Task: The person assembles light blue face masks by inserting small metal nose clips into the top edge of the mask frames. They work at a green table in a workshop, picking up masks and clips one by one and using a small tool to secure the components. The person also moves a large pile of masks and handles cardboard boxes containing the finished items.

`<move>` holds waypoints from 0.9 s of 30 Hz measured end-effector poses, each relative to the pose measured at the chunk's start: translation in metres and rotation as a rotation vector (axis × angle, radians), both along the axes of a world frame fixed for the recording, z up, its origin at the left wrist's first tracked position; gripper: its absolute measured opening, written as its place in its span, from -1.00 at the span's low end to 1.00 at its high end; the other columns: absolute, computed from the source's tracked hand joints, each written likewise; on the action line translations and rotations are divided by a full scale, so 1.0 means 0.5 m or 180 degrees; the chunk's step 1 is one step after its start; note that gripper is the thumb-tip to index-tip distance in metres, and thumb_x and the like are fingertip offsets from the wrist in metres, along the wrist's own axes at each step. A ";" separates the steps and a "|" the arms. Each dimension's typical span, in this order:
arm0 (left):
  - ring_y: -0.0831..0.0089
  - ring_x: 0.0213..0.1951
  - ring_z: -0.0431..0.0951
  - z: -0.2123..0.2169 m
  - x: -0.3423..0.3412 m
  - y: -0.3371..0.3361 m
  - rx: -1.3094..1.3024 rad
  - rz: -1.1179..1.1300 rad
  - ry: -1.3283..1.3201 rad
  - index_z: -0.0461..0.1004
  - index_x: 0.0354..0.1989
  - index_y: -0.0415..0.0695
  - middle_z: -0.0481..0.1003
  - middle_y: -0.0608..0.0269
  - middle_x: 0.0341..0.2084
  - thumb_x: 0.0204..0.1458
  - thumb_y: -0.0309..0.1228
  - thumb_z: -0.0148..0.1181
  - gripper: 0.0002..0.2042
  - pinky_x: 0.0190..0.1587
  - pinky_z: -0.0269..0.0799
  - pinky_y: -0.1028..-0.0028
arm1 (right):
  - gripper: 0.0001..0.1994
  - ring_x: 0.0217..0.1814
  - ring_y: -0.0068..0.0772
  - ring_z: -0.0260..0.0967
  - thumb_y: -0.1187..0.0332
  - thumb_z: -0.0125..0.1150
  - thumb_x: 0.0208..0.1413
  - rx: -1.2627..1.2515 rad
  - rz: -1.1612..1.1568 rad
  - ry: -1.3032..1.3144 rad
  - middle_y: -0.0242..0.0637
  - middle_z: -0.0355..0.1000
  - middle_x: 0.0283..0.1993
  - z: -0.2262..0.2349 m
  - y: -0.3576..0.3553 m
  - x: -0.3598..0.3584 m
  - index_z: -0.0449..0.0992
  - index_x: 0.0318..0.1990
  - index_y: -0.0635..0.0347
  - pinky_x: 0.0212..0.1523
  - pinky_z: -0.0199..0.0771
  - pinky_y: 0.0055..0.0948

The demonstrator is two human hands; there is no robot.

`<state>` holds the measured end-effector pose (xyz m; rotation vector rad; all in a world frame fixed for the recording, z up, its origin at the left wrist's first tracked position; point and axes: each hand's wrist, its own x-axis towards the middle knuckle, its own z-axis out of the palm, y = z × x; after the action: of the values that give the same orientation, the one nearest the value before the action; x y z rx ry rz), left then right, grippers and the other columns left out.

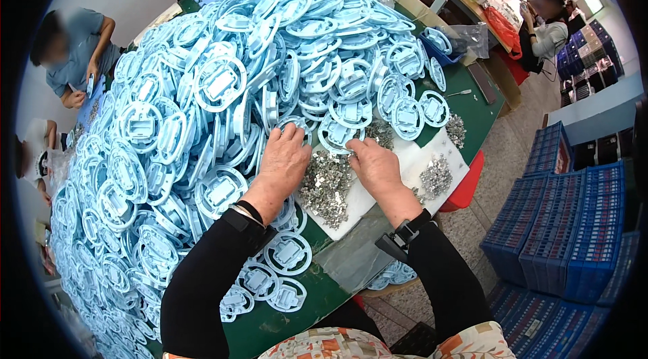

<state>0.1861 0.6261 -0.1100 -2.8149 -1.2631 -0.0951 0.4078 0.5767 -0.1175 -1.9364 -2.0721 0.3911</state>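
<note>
My left hand (285, 162) is closed, its curled fingertips at the near edge of a light blue oval plastic part (295, 123) against the heap. To its right, my right hand (378, 169) pinches with thumb and fingers at the lower rim of another light blue oval part (337, 135). Whether a small metal piece is also between those fingers is hidden. Between my wrists lies a pile of small silvery metal pieces (325, 187) on a white sheet (364, 205). A smaller metal pile (436, 175) sits right of my right hand.
A tall heap of light blue parts (202, 123) covers most of the green table (270, 322). Blue crates (567, 217) are stacked on the floor at right. A red stool (467, 183) stands by the table edge. Several people (84, 48) work around the table and beyond.
</note>
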 end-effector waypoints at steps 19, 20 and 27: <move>0.24 -0.10 0.41 -0.020 -0.005 0.007 0.0200 0.0103 -0.0571 0.63 -0.35 -0.01 0.45 0.24 -0.30 -0.09 -0.45 0.24 -0.88 -0.08 0.25 0.28 | -0.82 -0.41 -0.19 0.55 0.33 0.37 0.02 0.1055 0.0534 -0.0047 -0.33 0.50 -0.47 0.013 0.034 0.009 0.57 -0.20 0.02 -0.44 0.54 -0.22; 0.24 -0.08 0.41 -0.018 -0.005 0.003 0.0052 0.0147 -0.0510 0.64 -0.36 -0.04 0.47 0.23 -0.29 -0.08 -0.44 0.25 -0.89 -0.06 0.26 0.29 | -0.82 -0.43 -0.19 0.55 0.33 0.37 0.03 0.1116 0.0498 0.0003 -0.33 0.51 -0.48 0.018 0.042 0.012 0.57 -0.19 0.02 -0.45 0.53 -0.22; 0.15 -0.14 0.50 0.021 -0.012 -0.038 -0.1073 -0.0117 -0.0689 0.63 -0.38 -0.14 0.51 0.16 -0.35 -0.04 -0.47 0.23 -0.91 -0.12 0.42 0.18 | -0.87 -0.44 -0.10 0.55 0.30 0.32 0.13 0.1122 0.0120 0.0239 -0.23 0.56 -0.46 0.053 0.098 0.051 0.56 -0.18 0.00 -0.44 0.52 -0.17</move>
<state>0.1802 0.6071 -0.0996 -3.1888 -1.3866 -0.2130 0.4335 0.6257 -0.0912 -1.6533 -1.9754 0.0940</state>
